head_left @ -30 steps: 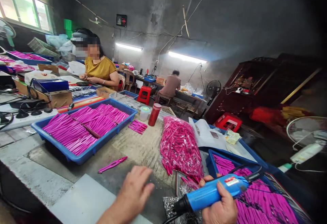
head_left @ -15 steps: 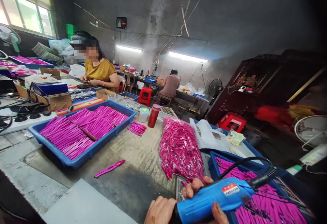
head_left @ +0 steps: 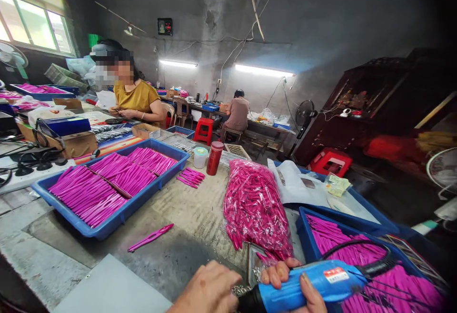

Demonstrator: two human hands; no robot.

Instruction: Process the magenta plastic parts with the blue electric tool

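My right hand (head_left: 300, 289) is wrapped round a blue corded power tool (head_left: 314, 284) at the bottom edge, its dark nose pointing left. My left hand (head_left: 209, 290) sits just left of the nose, fingers curled beside a small shiny bit; whether it holds anything is hidden. Right behind the tool lies a clear bag of pink parts (head_left: 255, 206). A blue tray of magenta strips (head_left: 389, 275) is under the tool's cord at the right. One loose pink piece (head_left: 152, 237) lies on the table to the left.
A large blue tray of magenta strips (head_left: 107, 184) fills the left of the table. A red flask (head_left: 215, 158) and a white cup (head_left: 200, 157) stand behind it. A person in a yellow top (head_left: 137, 99) sits at the far left; another (head_left: 237, 113) sits at the back bench.
My left hand has drawn back from the open table to the tool's nose. The tool has sunk lower in view and the camera has tilted a little.
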